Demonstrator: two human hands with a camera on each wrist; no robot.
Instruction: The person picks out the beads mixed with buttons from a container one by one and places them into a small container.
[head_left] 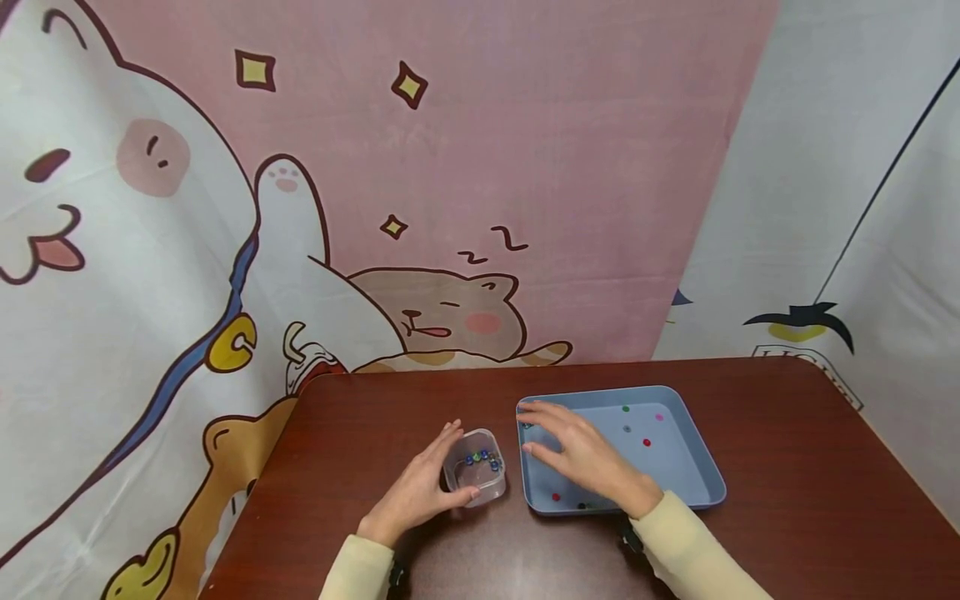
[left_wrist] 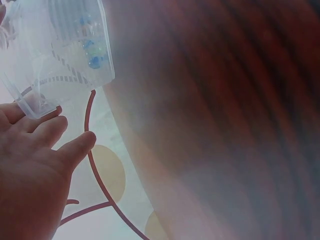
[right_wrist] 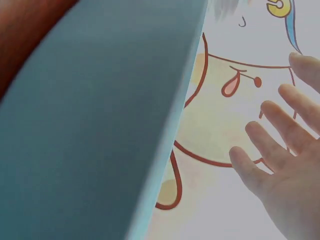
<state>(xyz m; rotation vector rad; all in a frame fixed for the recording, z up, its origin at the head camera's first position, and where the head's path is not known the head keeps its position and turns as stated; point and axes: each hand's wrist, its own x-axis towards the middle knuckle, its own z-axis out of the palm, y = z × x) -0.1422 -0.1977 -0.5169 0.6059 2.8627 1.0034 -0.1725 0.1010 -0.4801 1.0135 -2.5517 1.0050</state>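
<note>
My left hand point(head_left: 422, 493) curves around the left side of a small clear plastic box point(head_left: 491, 490), its thumb at the near rim and its fingers along the far left side. Inside the box lie several blue and green beads point(head_left: 483, 456); they show blurred through the wall in the left wrist view. Over the left part of a shallow blue tray point(head_left: 705, 475) hovers my right hand point(head_left: 588, 454), fingers spread and relaxed, holding nothing visible. Small round pieces lie scattered in the tray, among them a red one point(head_left: 647, 442), a green one point(head_left: 626, 408) and a pink one point(head_left: 659, 417).
Box and tray stand side by side on a dark reddish-brown table point(head_left: 787, 467), with a narrow gap between them. Behind the table's far edge hangs a cloth point(head_left: 585, 167) printed with cartoon animals. A pale cloth point(head_left: 900, 250) hangs to the right.
</note>
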